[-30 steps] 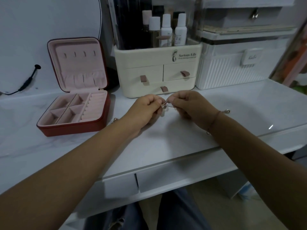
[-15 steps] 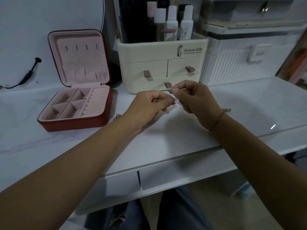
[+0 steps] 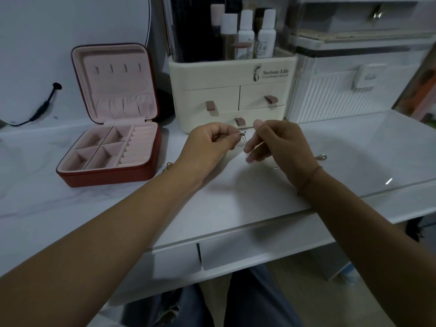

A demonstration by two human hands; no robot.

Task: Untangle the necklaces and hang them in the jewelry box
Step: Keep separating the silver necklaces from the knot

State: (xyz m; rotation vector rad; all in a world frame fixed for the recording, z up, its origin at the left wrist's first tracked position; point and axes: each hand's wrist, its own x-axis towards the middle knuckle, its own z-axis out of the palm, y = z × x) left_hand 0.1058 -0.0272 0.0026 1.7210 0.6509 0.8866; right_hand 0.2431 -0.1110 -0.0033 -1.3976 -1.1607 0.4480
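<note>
At the middle of a white surface, a person's two hands worked close together but apart on a thin necklace. The left hand, fingers curled, pinched the chain near a small metal bead at its top end. The right hand, at 3 o'clock of the left, had its fingers curled too, and a fine strand ran across them; its grip looked like a pinch. The chain hung in the gap between the hands, above the surface. A thin cord circled the right wrist.

At 9 o'clock of the hands, well apart, the red box stood open, its pink-lined lid upright, with hooks in a row near the top of the lid. A cream organizer with three drawers sat at 12 o'clock, bottles standing in its top. A white ribbed case stood at 2 o'clock, just beside the organizer.

A small metal loop lay on the surface at 3 o'clock of the right hand, partly hidden by the wrist. Pink beads showed at 9 o'clock of the left wrist. A black cable ran up the wall at 10 o'clock of the box.
</note>
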